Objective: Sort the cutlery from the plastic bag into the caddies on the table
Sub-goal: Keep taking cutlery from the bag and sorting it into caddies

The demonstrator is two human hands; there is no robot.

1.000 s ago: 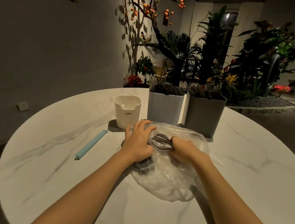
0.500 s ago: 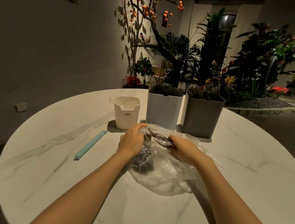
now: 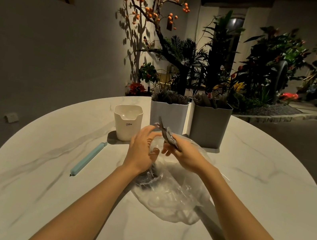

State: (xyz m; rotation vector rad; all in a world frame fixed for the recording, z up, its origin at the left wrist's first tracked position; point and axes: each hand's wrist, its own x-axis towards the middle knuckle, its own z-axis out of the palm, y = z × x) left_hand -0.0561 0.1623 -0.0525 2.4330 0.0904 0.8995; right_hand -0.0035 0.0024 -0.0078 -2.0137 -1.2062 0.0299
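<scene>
Right hand (image 3: 184,155) grips a small bunch of cutlery (image 3: 166,134), the pieces slanting up and away to the left from its fingers, tips raised above the bag (image 3: 174,193); which kinds of pieces they are cannot be told in the dim light. Left hand (image 3: 141,150) lies just left of the right one, fingers loosely spread and relaxed against the bag's upper edge; whether it pinches the plastic cannot be told. Bag: clear, crumpled, flat on the table (image 3: 265,200) below and between both wrists, with a dark clump of more cutlery inside under the left wrist. Beyond the hands stand three caddies in a row: small cream one (image 3: 126,123) beyond and left of the left hand, white one (image 3: 168,114) straight beyond the raised cutlery, grey one (image 3: 209,124) beyond the right hand. White and grey ones hold dark upright pieces. A pale blue clip (image 3: 88,158) lies well left of the left hand.
</scene>
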